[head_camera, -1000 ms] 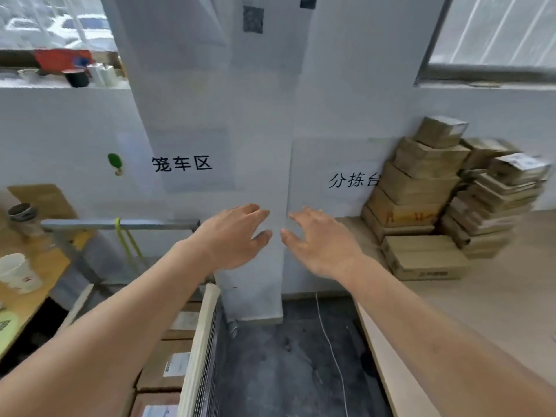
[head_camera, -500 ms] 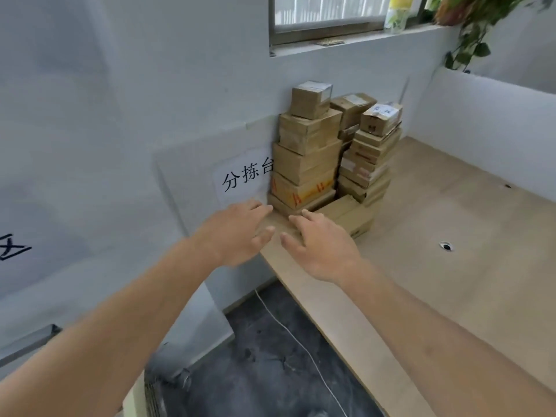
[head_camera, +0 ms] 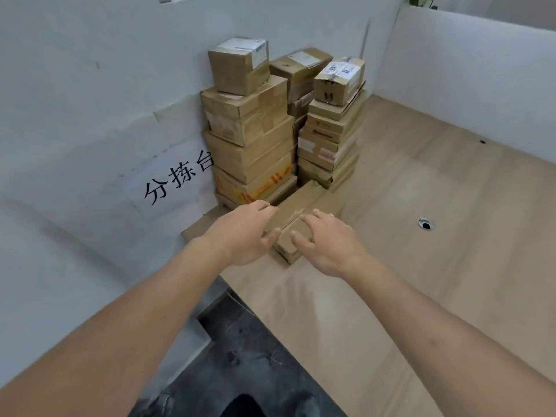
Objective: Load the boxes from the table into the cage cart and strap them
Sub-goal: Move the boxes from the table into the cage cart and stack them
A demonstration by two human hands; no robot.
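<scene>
Reaching toward the flat box (head_camera: 296,228) that lies lowest and nearest on the table (head_camera: 421,266), we have our left hand (head_camera: 240,234) at its left end and our right hand (head_camera: 328,245) over its right side, fingers loosely spread and relaxed, grasping nothing as yet; whether they already touch the cardboard we cannot tell. Behind it the stacked boxes (head_camera: 249,127) stand in several columns against the wall, beside the paper sign (head_camera: 177,176), so we judge most of the loading is ahead of us, and the strapping is left as well. No cage cart shows in this view, so how much it already holds cannot be read from here. Compared with half a second ago, the stacks loom larger and more central, our hands have come from short of the table edge to over the flat box, and the window has almost slipped out of the top of the view
</scene>
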